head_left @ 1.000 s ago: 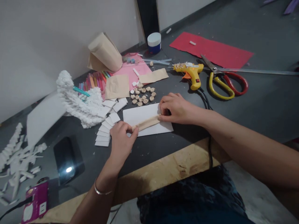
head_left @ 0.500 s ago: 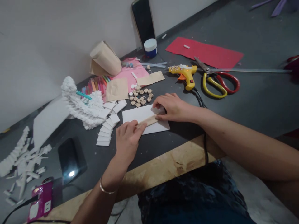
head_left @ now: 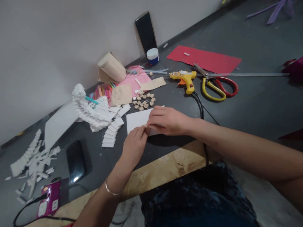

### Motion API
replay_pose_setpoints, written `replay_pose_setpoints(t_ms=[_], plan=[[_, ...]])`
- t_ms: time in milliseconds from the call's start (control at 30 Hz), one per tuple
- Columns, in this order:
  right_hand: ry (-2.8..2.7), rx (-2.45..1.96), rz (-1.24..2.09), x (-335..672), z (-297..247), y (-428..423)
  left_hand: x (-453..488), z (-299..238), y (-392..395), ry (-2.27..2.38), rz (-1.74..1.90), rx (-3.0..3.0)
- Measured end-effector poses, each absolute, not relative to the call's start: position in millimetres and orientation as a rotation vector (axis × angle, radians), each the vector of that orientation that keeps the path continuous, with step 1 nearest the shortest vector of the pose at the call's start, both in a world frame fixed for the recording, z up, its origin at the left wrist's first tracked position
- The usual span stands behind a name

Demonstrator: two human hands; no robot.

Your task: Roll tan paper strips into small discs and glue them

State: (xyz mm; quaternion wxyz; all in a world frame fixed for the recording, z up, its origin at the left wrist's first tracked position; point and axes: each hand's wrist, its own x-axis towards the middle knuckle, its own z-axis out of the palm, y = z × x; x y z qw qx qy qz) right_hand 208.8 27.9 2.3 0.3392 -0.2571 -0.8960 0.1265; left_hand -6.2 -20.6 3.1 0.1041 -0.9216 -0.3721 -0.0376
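Tabletop (head_left: 255,110) meets pale wall (head_left: 59,37) beyond left hand (head_left: 134,143) and right hand (head_left: 167,120), grips too hidden to tell.

The single camera is head-worn. It looks forward and steeply down, from above and behind the left grip (head_left: 134,145) and right grip (head_left: 167,120), which stand near mid-frame at close range. The worktop (head_left: 257,104) spreads either side of them and appears tilted, its front edge (head_left: 172,159) rising rightward. The wall (head_left: 59,37) closes the view beyond the grips; the wearer's lap (head_left: 191,195) enters below, on their near side.
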Motion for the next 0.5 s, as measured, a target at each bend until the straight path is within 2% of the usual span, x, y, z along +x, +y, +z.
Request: replay_pose_setpoints(t_ms=[300, 500], plan=[[-2.566, -0.917, 0.448, 196.3, -3.8, 24.0, -12.0, 3.4, -28.2, -1.138, -0.107, -2.734], [-2.575, -0.923, 0.507, 206.2, -0.2, 27.0, -30.1, 1.5, -41.4, -1.253, -0.300, -2.706]])
